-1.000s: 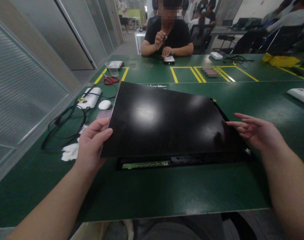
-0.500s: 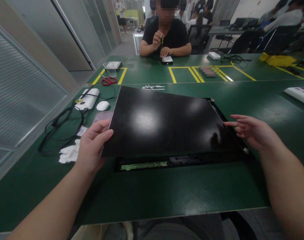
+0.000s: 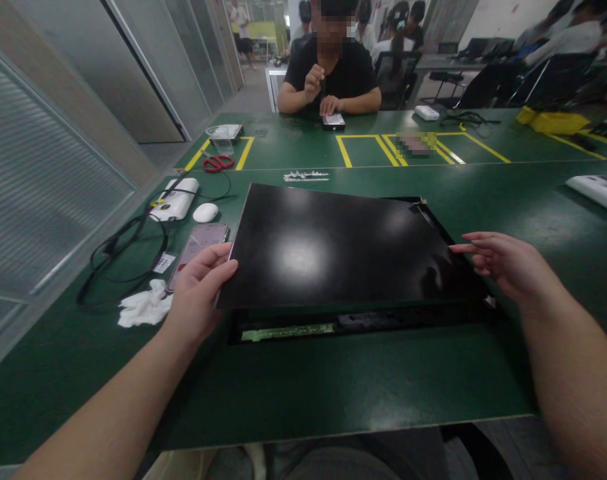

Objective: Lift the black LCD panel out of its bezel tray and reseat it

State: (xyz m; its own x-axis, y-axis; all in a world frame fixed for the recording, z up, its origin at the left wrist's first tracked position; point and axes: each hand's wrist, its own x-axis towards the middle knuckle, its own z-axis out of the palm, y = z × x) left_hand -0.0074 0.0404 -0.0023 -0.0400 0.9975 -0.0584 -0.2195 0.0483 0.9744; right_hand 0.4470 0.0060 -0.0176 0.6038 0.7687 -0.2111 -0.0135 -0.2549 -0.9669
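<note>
A large glossy black display panel [image 3: 333,247] lies over a black frame [image 3: 433,220] on the green table [image 3: 333,380]. Its left side is slightly raised. My left hand [image 3: 198,293] pinches the panel's near left corner, thumb on top. My right hand [image 3: 503,263] hovers at the panel's right edge with fingers stretched out, holding nothing. A green circuit strip [image 3: 288,331] shows in the frame's open near edge, below the panel.
Left of the panel lie a phone [image 3: 198,243], a white mouse [image 3: 206,212], a white box with black cables [image 3: 176,199], crumpled tissue [image 3: 143,307] and red scissors [image 3: 217,162]. Small screws [image 3: 306,176] lie beyond the panel. A person in black [image 3: 333,73] sits across the table.
The panel's left side has come down and shifted right, uncovering the phone. My left hand moved right with it. My right hand stays at the right edge.
</note>
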